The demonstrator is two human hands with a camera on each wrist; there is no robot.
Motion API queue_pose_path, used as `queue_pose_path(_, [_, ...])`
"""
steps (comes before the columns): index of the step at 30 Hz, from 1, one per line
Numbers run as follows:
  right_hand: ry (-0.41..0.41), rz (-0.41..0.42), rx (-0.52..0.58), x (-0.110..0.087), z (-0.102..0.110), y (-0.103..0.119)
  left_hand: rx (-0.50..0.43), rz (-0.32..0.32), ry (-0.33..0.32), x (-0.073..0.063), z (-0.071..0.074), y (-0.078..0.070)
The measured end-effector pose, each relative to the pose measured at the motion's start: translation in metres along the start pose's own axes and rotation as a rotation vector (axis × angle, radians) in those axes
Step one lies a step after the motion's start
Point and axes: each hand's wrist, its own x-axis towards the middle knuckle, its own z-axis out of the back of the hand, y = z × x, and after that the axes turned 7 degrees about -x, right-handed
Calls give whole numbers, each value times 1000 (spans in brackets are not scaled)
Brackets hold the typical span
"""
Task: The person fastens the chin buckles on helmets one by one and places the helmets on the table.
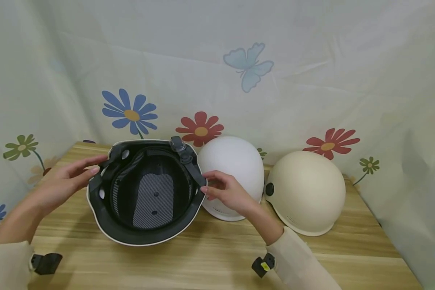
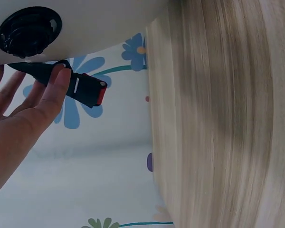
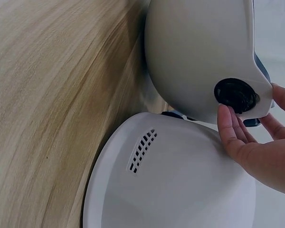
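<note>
An upturned white helmet [image 1: 145, 237] with black padding faces me on the table's left part. At its left rim, my left hand [image 1: 63, 181] pinches a black chin strap [image 2: 40, 71], whose red-tipped buckle [image 2: 96, 95] hangs outside the shell. My right hand [image 1: 230, 191] grips the right rim, fingertips by a round black side disc [image 3: 235, 96] and thumb at the edge. A matching disc [image 2: 29, 31] shows on the left side. Another buckle [image 1: 181, 149] lies on the far right rim. Inside, the striped lining [image 1: 154, 199] is visible.
A second white helmet [image 1: 235, 165] sits dome up, close to the right of the upturned one. Farther right is a cream helmet [image 1: 308, 189], also dome up. The wooden table [image 1: 188, 266] meets a flower-printed curtain [image 1: 166, 72] at the back.
</note>
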Motion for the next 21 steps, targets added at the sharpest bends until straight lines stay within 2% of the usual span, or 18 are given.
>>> queue_pose_path(4, [1,17,1,0,0,1,-99,-89,0,-1,2,3])
queue_pose_path(6, [2,16,2,0,0,1,-103,-136,10,-1,4,3])
queue_pose_path(10, [1,12,4,1,1,1,-10,-151,-28,-3,6,0])
queue_pose_path(15, [1,7,6,2,1,0,116,-168,-131,-6,6,-10])
queue_pose_path(18, [0,3,9,2,1,1,141,-170,-179,-7,6,-19])
queue_pose_path(21, [0,6,11,2,1,1,137,-153,-197,-8,6,-27])
